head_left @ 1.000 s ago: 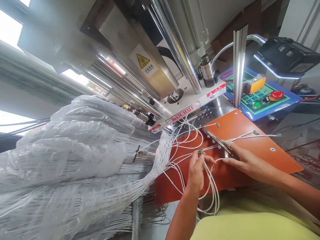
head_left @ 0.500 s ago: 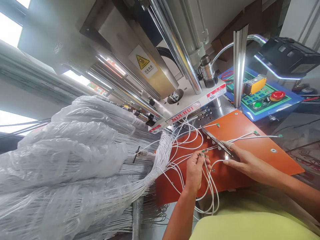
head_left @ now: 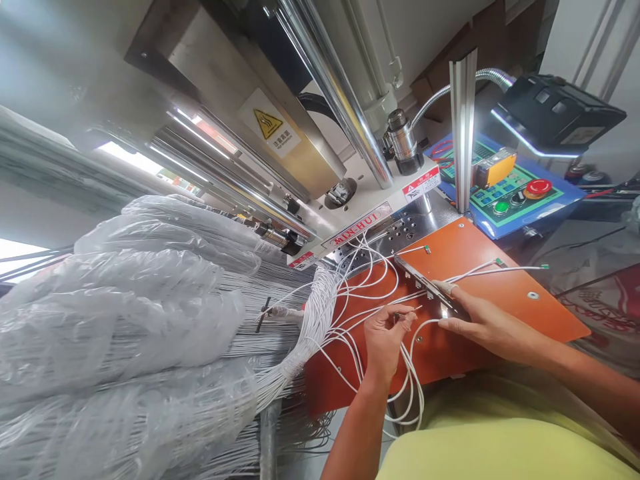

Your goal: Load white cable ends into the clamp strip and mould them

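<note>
My left hand [head_left: 384, 337] pinches the end of a thin white wire [head_left: 413, 373] over the orange work plate [head_left: 505, 300]; more white wires loop down from that hand. My right hand [head_left: 480, 323] rests flat on the plate, its fingertips pressing a narrow metal fixture strip [head_left: 423, 283] that carries several small connectors. Two wires with green tips [head_left: 520, 269] run from the strip toward the right.
A large bundle of white wires in clear plastic [head_left: 140, 320] fills the left. Behind the plate stands a press machine [head_left: 320, 153] with chrome columns. A blue control panel with a red button [head_left: 520, 193] and a black lamp head [head_left: 555, 113] sit at the right.
My left hand has shifted slightly left and down, holding the wire end closer to the strip. The head camera has turned a little, moving the scene leftward. My right hand stays on the strip.
</note>
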A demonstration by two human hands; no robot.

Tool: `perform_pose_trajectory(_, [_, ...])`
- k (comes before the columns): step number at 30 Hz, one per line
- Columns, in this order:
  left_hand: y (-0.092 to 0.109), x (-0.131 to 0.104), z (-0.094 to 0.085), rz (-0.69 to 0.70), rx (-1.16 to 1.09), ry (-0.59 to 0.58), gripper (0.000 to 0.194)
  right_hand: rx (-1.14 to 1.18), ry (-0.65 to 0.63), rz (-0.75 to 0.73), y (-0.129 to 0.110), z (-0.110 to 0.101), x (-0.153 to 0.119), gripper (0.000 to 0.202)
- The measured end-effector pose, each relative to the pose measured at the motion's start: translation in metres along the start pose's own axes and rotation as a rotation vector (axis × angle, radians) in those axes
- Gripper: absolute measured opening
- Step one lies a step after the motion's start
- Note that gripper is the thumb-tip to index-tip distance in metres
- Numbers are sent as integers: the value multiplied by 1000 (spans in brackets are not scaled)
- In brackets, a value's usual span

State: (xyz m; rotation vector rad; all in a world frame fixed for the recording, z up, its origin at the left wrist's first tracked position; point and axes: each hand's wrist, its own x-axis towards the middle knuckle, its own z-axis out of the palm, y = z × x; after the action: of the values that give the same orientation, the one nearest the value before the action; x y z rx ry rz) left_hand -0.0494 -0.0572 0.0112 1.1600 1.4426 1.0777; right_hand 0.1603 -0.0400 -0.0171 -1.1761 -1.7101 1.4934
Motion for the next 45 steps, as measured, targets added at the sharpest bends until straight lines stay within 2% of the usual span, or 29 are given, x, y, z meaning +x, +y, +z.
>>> perform_pose_trajectory(2, [0, -1, 4, 185, 213, 6, 6, 3, -6, 0, -2, -1, 0, 68])
perform_pose_trajectory(6, [-7, 2, 11, 486, 451, -85, 26, 30, -25, -14, -4, -1, 0, 68])
perform_pose_trajectory(8, [-11, 4, 12, 563, 500, -100, 29, 38, -28, -16, -3, -1, 0, 68])
perform_pose_trajectory(10, [-13, 7, 13, 570, 510, -96, 29, 40, -29, -12, -2, -1, 0, 68])
perform_pose_trajectory(15, [-13, 8, 15, 379, 469, -97, 26, 41, -41, 3, 2, -1, 1, 69])
perform_pose_trajectory(19, [-14, 8, 16, 90, 323, -90, 18, 41, -45, 13, 1, -1, 1, 67])
perform_pose_trajectory(23, [-12, 8, 15, -177, -11, -119, 42, 35, -54, 12, 0, -2, 1, 67])
perform_pose_trajectory(27, [-8, 8, 14, -325, -272, -142, 32, 14, -47, 26, 0, -2, 2, 68])
perform_pose_trajectory(30, [-6, 7, 15, -355, -347, -168, 33, 8, -42, 38, -1, -2, 1, 70])
perform_pose_trajectory(33, [-5, 6, 17, -304, -290, -164, 35, 16, -49, 22, -3, -2, 0, 68])
perform_pose_trajectory(36, [-5, 5, 17, -203, -124, -120, 29, 29, -44, -6, -2, -2, 0, 66])
perform_pose_trajectory(38, [-6, 5, 16, -41, 43, -81, 18, 33, -37, -17, -1, -2, 1, 67])
perform_pose_trajectory(40, [-7, 5, 14, 183, 207, -62, 11, 34, -36, -18, 1, -1, 1, 67])
perform_pose_trajectory(43, [-10, 5, 11, 460, 348, -104, 21, 20, -33, -1, 2, -1, 1, 68])
perform_pose_trajectory(45, [-11, 6, 10, 544, 387, -140, 28, 9, -31, 11, 2, -2, 0, 69])
